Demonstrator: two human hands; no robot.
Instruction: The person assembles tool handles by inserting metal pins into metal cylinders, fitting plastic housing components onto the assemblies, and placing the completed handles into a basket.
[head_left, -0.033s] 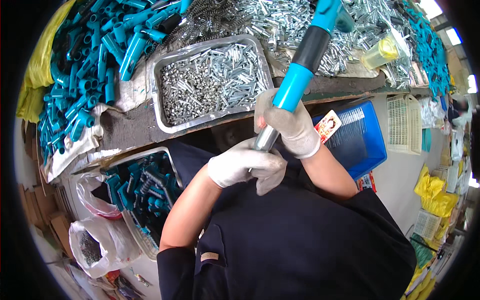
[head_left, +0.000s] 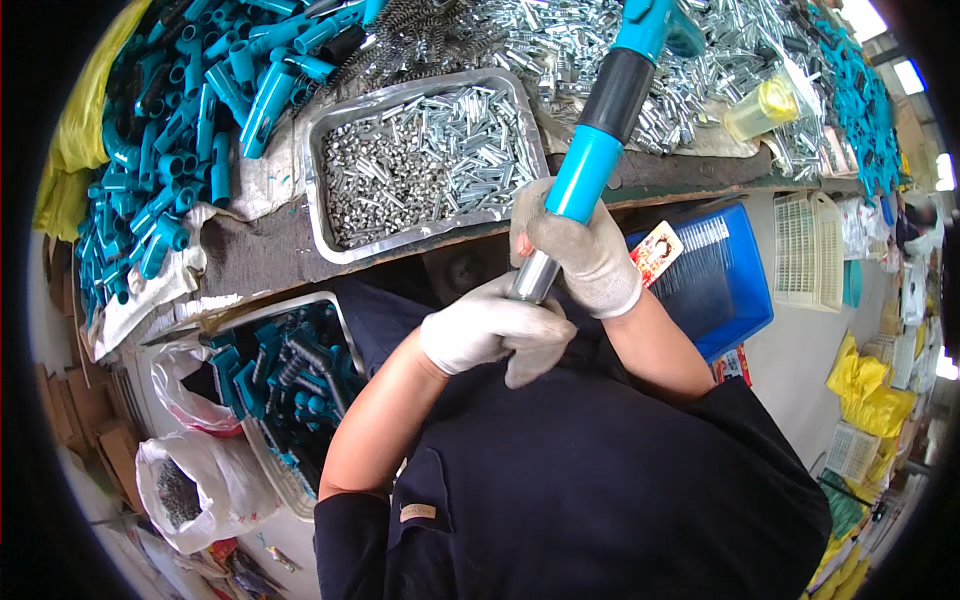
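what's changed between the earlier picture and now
The teal-and-black tool has tilted very slightly, its upper end shifting left. Nothing was newly taken or let go: the left hand still holds its metal end, the right hand its teal body. The metal tray and blue bin look unchanged.

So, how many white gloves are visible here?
2: the left glove, around the silver end of the teal-and-black tool, and the right glove, farther up it. Others may be hidden from view.

The top edge crops the teal tool, and the left hand hides its lower end.
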